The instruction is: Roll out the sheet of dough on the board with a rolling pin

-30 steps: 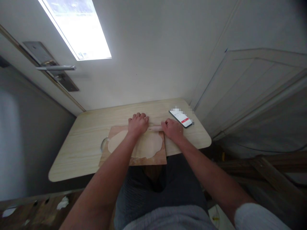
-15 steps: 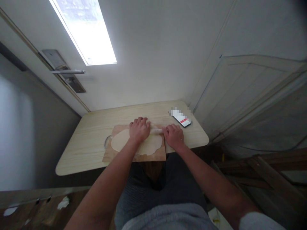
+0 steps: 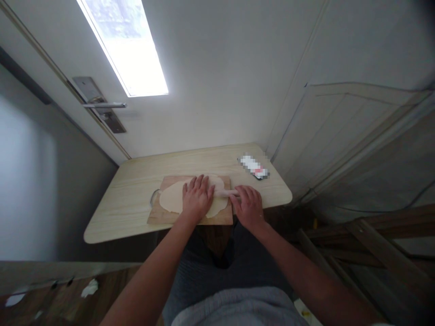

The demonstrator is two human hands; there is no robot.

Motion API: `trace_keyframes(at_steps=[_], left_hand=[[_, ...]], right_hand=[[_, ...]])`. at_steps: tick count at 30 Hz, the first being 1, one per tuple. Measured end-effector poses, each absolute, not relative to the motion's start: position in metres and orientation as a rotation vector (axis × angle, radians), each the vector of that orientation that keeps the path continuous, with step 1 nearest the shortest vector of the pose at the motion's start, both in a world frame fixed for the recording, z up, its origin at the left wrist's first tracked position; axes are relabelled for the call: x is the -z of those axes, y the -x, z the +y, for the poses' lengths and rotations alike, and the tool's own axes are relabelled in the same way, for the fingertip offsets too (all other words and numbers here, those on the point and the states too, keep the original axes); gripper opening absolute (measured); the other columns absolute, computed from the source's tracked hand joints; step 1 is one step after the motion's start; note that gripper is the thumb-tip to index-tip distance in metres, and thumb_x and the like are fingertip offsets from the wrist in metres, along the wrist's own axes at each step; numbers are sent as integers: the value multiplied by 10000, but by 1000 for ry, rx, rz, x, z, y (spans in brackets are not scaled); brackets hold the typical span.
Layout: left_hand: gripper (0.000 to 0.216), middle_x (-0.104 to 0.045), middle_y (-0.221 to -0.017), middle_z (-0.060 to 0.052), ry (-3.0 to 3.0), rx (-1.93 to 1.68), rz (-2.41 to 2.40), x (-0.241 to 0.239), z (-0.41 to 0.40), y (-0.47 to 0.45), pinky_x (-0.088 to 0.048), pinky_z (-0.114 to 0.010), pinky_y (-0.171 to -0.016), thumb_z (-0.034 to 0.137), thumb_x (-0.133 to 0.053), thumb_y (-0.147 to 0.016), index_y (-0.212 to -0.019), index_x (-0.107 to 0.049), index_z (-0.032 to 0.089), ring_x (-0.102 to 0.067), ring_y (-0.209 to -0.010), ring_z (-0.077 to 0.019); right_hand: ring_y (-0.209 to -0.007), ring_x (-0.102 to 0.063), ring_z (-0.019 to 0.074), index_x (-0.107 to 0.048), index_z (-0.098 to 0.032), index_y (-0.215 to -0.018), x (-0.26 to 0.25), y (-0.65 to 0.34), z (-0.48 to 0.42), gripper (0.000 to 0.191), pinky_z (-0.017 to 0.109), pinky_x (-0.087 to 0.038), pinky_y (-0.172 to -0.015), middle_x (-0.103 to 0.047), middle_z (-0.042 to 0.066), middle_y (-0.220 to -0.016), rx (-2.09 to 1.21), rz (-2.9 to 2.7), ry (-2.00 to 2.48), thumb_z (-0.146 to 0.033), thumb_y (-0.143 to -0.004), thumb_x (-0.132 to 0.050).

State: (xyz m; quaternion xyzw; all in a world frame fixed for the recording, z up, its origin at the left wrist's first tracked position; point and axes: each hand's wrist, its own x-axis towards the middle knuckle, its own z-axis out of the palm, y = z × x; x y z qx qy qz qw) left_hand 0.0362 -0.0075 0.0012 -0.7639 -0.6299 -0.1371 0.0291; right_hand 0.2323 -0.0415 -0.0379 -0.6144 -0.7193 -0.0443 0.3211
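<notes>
Two grips are pressed on a rolling pin point(image 3: 224, 193). The left grip point(image 3: 197, 199) is laid flat and unclenched, with its fingers spread. The right grip point(image 3: 249, 206) is rested palm-down over the pin's end, with nothing enclosed. Beneath and left of the left grip, the dough sheet point(image 3: 171, 199) is spread on a wooden board point(image 3: 159, 217) on the desk point(image 3: 136, 181). Both grips have been drawn back from the board's far edge to its middle within the last second, so dough is exposed beyond the fingertips and a return stroke is judged under way. A phone point(image 3: 254, 166) is seen beyond the right grip.
</notes>
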Motion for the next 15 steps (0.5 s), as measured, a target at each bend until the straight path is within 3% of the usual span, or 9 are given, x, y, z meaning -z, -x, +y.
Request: trace_keyframes(at_steps=[15], left_hand=[[602,-395,-1582,-78,2340,443,-1944,12,-66,-29,-214,-567,-1200,500,-242,-1018,-1554,-317,237,-275,-1496,-268]], right_hand=[[-1240,-472,320,-551,-167,-1322,48,-224,-88,449,507,-283,-1091,-607,151,-1292,123,-1888,1630,-457,-991,-466]])
